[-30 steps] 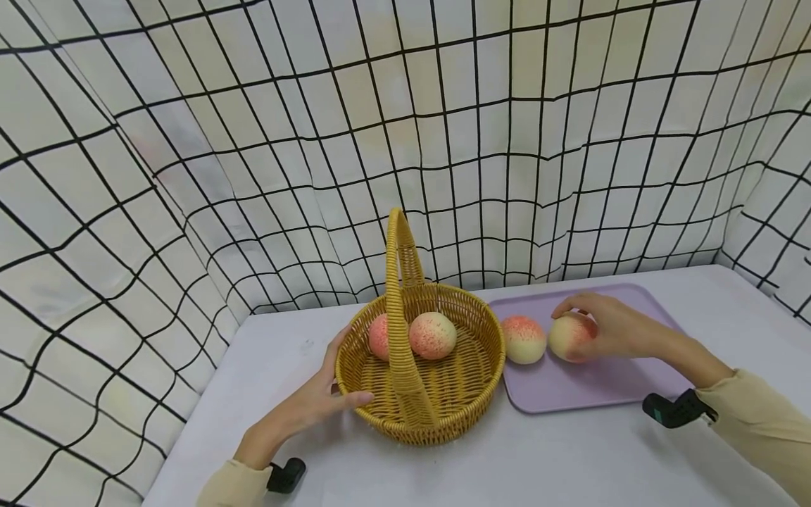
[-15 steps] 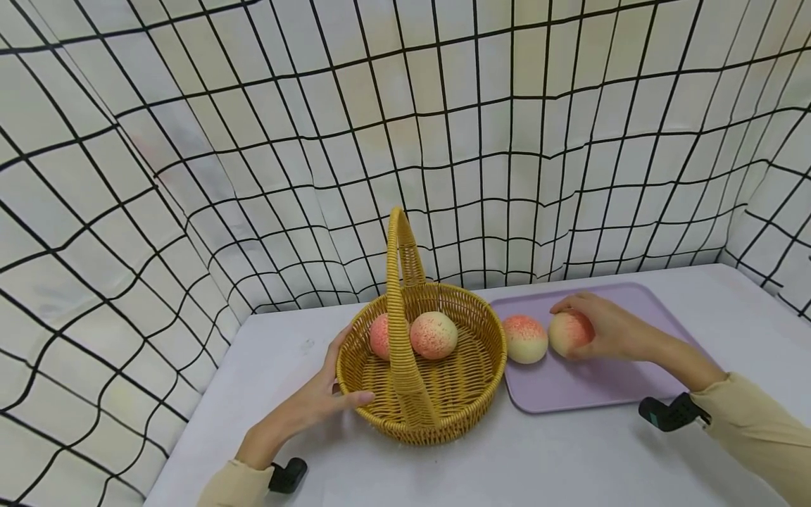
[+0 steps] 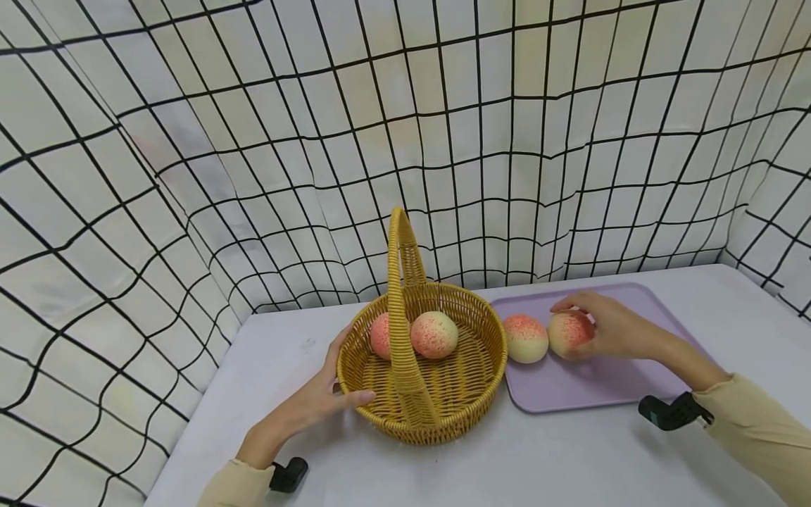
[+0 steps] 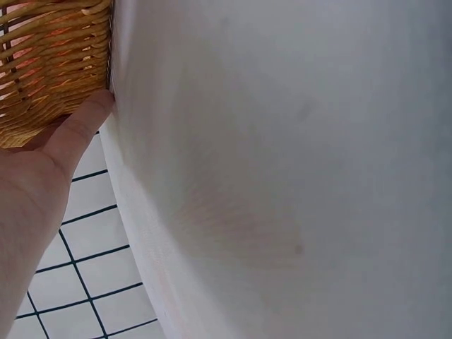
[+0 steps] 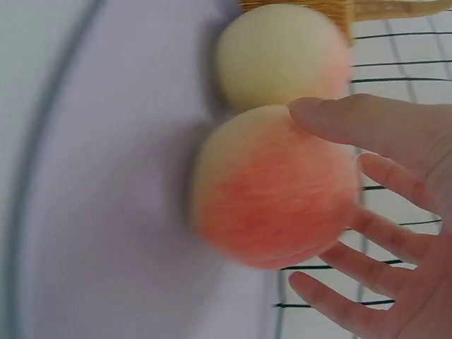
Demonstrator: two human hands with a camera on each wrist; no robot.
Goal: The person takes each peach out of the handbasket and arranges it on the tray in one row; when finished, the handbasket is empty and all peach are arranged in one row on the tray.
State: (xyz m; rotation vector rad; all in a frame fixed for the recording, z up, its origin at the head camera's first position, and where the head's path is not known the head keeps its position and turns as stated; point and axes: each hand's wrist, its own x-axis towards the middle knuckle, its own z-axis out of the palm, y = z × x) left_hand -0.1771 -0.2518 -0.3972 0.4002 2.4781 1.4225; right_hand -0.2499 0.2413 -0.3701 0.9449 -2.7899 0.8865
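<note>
A yellow woven basket (image 3: 484, 408) with a tall arched handle holds two peaches, one pink-speckled and pale peach (image 3: 434, 335) and one pink peach (image 3: 379, 336) partly behind the handle. My left hand (image 3: 317, 394) holds the basket's left side, thumb over the rim, fingers along the outer wall; in the left wrist view a finger reaches the basket's base. On the purple tray (image 3: 589, 391), my right hand (image 3: 605, 327) grips a red-and-cream peach (image 3: 566, 336) between thumb and fingers. Another peach (image 3: 525, 339) sits just left of it, near the basket.
A white-covered table (image 3: 538, 458) carries the basket and tray, which stand side by side. White walls with a black grid (image 3: 481, 176) close in the back and sides. Dark wrist-worn devices sit at both cuffs, such as the right device (image 3: 674, 410).
My right forearm has shifted slightly left, and the red blush on the gripped peach shows at a different angle. The left hand and basket stay nearly still.
</note>
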